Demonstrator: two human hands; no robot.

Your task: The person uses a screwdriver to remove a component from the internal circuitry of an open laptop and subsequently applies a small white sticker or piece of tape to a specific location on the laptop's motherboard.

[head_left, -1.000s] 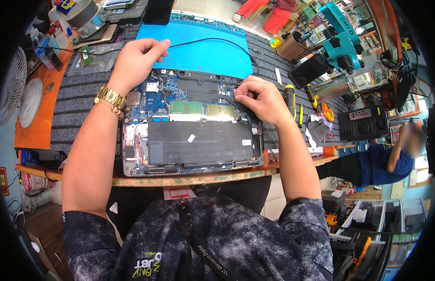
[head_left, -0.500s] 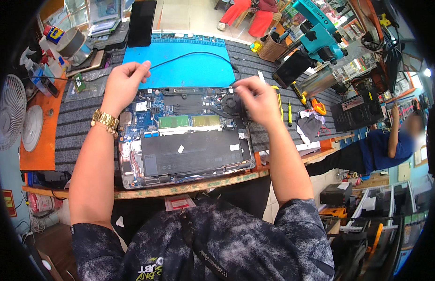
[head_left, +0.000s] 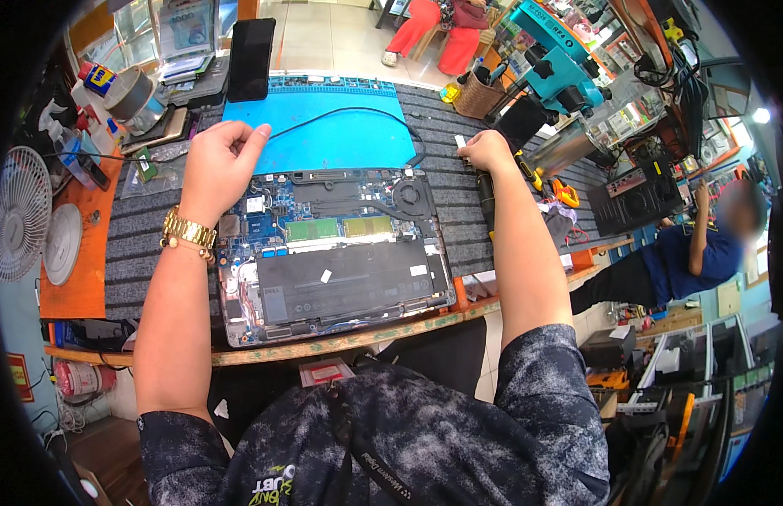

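My left hand [head_left: 223, 164] is closed in a pinch on a thin black cable [head_left: 345, 110] above the laptop's far left corner. The cable arcs over a blue silicone mat [head_left: 324, 143], and its far end rests beside the mat's right edge. My right hand [head_left: 490, 152] is to the right of the mat, its fingers drawn together at a small white strip [head_left: 460, 141]; whether they grip it is hidden. Between my arms sits an opened laptop [head_left: 332, 244], its black battery [head_left: 345, 278], green memory modules [head_left: 312, 228] and fan [head_left: 410, 196] exposed.
A black phone [head_left: 250, 59] stands at the mat's far left corner. By my right forearm lie a black-and-yellow tool [head_left: 487, 202] and an orange tool [head_left: 566, 193]. A wicker basket [head_left: 477, 94] and teal microscope [head_left: 560, 72] stand far right; a white fan [head_left: 22, 215] stands left.
My right hand has moved right, away from the cable's end and the laptop's far right corner, to the white strip. My left hand still pinches the cable.
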